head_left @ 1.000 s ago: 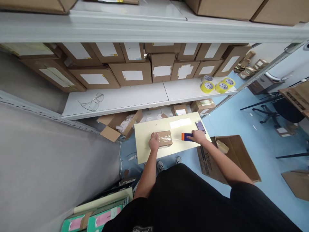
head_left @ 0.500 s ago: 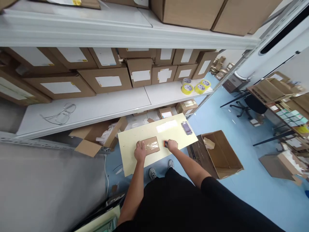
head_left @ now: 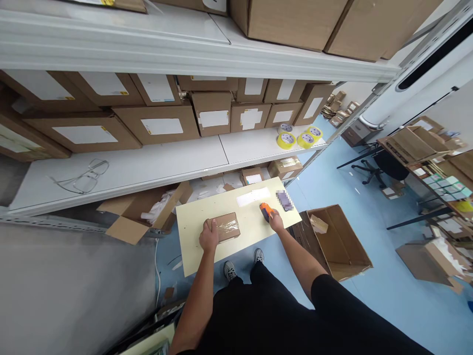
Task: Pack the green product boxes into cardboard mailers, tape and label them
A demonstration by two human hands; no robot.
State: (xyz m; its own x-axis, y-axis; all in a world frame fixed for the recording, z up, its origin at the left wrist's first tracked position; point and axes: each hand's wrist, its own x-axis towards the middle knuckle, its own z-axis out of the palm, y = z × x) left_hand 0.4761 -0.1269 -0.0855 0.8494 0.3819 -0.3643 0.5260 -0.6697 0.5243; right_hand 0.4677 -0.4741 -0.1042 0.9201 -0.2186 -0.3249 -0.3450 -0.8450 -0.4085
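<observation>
My right hand (head_left: pixel 275 222), gripping the orange tape dispenser (head_left: pixel 265 211), moved away from the taped box (head_left: pixel 229 227). Carton labels (head_left: pixel 161 126) ahead: unreadable, too small. Hands apart, arms extended; left hand (head_left: pixel 209 236) clamps box's left end on tabletop (head_left: pixel 190 246).

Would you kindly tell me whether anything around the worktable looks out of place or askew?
Two things: the open carton below the shelf sits askew, its flaps splayed; and what look like eyeglasses lie loose on that shelf, odd in front of stacked boxes.
</observation>
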